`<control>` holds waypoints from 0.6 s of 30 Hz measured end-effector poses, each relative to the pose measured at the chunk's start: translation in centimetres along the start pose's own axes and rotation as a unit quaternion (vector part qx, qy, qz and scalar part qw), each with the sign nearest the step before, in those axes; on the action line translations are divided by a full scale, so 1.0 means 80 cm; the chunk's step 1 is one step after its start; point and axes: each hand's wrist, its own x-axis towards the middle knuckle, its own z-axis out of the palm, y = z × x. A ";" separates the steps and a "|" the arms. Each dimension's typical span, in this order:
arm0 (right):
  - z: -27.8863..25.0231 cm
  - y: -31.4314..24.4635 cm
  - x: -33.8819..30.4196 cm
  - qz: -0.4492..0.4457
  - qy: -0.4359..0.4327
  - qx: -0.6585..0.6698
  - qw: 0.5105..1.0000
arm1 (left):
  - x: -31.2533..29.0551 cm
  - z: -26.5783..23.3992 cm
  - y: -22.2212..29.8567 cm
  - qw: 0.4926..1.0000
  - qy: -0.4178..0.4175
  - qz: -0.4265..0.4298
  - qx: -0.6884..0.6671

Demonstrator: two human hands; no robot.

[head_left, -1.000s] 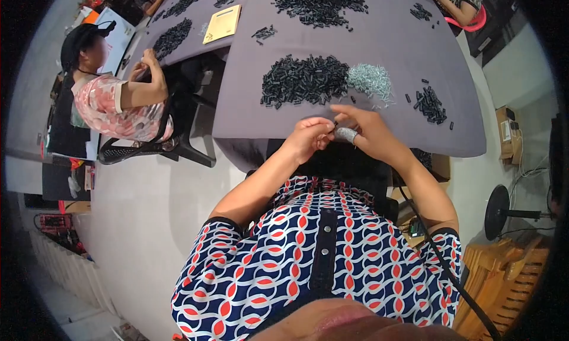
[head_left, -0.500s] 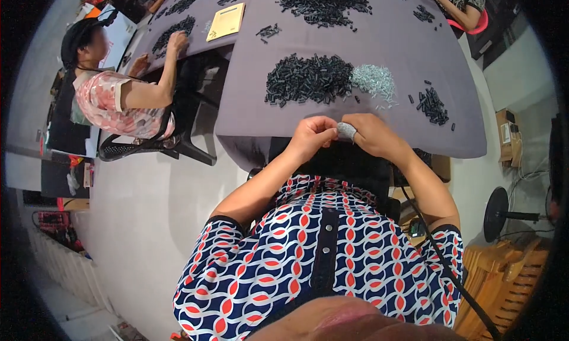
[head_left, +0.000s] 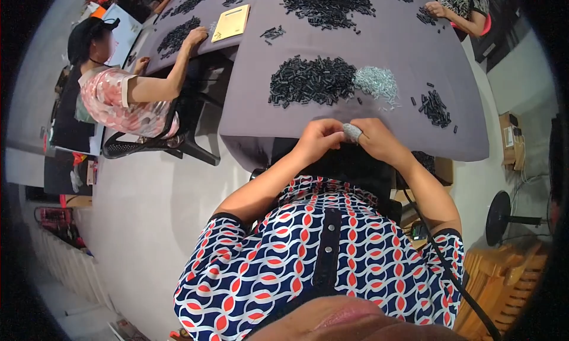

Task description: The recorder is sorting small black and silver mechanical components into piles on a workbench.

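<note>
At the table's near edge, my left hand [head_left: 320, 138] and my right hand [head_left: 378, 141] meet with fingertips together. My left thumb and fingers are pinched, and whatever lies between them is too small to make out. A light grey rounded piece [head_left: 352, 133] shows at the right fingertips; I cannot tell whether it is worn on a finger or held. My right fingers are curled closed. Just beyond lies a big heap of short black tube-like pieces [head_left: 311, 80], touching a smaller heap of clear, pale slim pieces [head_left: 377, 83]. A small black pile [head_left: 434, 108] sits to the right.
The grey-purple cloth-covered table [head_left: 249, 113] carries another large black heap [head_left: 326, 6] farther back. A yellow envelope-like packet [head_left: 230, 22] lies at the left. A seated co-worker [head_left: 127, 95] works there; another person's hand [head_left: 437, 10] is at far right. A dark cable [head_left: 447, 264] crosses beside my right arm.
My hands stay together, fingertips slightly shifted, the grey piece still between them. The left co-worker's hand has reached farther from the body; the far-right person's hand has come to a small black pile.
</note>
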 end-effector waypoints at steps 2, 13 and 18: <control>-0.004 -0.010 -0.003 0.013 -0.002 -0.060 0.998 | 0.003 -0.006 0.000 0.998 0.001 -0.016 -0.060; 0.017 -0.004 0.008 -0.097 0.108 -0.320 0.936 | 0.014 0.005 0.000 0.978 0.070 -0.096 -0.173; 0.024 0.000 0.014 -0.099 0.104 -0.327 0.934 | 0.015 0.003 -0.003 0.981 0.065 -0.094 -0.154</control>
